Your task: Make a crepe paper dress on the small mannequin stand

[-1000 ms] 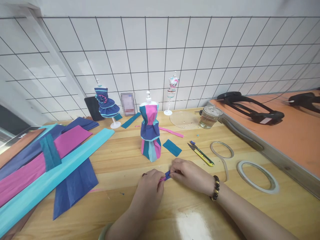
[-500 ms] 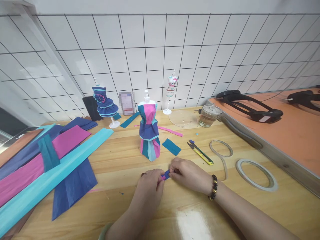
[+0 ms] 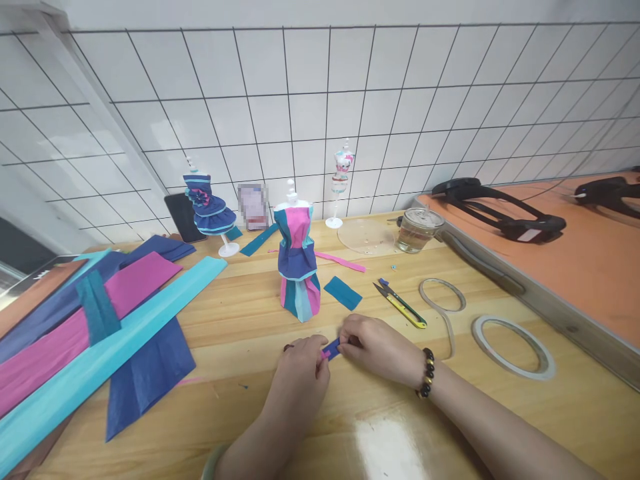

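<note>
Between my two hands, low over the table, is a small dark blue strip of crepe paper (image 3: 333, 348) with a bit of pink on its left end. My left hand (image 3: 302, 373) pinches the pink end, its fingers closed. At the other end, the closed fingertips of my right hand (image 3: 374, 348) grip the blue part. Just beyond stands a miniature dress form (image 3: 297, 257) in a teal, pink and blue paper dress. A teal paper piece (image 3: 343, 293) lies above my right hand, and yellow-handled thread snips (image 3: 400, 305) rest to its right.
Crepe paper strips (image 3: 125, 320) pile up on the left. Behind stand a blue-dressed form (image 3: 207, 203) and a white patterned form (image 3: 343, 173). A lidded glass cup (image 3: 419, 231), a tape roll (image 3: 515, 373) and a loosened roll (image 3: 463, 300) are on the right.
Both hands keep their hold on the strip in nearly the same place. A little more of the strip's blue part shows between the fingers.
</note>
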### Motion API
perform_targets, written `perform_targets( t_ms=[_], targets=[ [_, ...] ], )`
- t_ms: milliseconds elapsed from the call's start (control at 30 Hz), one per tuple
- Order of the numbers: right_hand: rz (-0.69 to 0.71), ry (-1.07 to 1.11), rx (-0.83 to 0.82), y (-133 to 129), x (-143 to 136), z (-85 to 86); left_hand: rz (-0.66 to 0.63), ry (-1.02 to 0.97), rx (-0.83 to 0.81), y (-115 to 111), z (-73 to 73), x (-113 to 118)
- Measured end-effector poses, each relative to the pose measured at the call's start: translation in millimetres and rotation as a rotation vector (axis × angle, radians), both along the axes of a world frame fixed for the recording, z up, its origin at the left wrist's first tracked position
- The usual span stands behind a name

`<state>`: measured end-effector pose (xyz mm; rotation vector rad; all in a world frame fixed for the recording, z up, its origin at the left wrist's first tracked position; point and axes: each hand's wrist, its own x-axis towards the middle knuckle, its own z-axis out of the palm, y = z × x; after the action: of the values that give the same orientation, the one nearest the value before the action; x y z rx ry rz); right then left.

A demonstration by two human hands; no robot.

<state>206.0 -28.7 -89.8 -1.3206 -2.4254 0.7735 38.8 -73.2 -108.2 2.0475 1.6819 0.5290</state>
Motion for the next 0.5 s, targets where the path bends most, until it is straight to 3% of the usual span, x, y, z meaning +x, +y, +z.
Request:
perform_targets(
  t_ms=[133, 267, 500],
  targets=[
    [-0.004, 0.046, -0.028, 4, 5, -0.7, -0.001, -0.012, 0.010, 0, -1.6, 0],
    [-0.032, 0.089, -0.042, 6, 10, 10.3, -0.005, -0.020, -0.006, 1, -2.1, 0],
    [0.217, -0.045, 0.051, -18, 2, 27.0, -0.003, -0.031, -0.027, 0, -0.6, 0]
  ],
)
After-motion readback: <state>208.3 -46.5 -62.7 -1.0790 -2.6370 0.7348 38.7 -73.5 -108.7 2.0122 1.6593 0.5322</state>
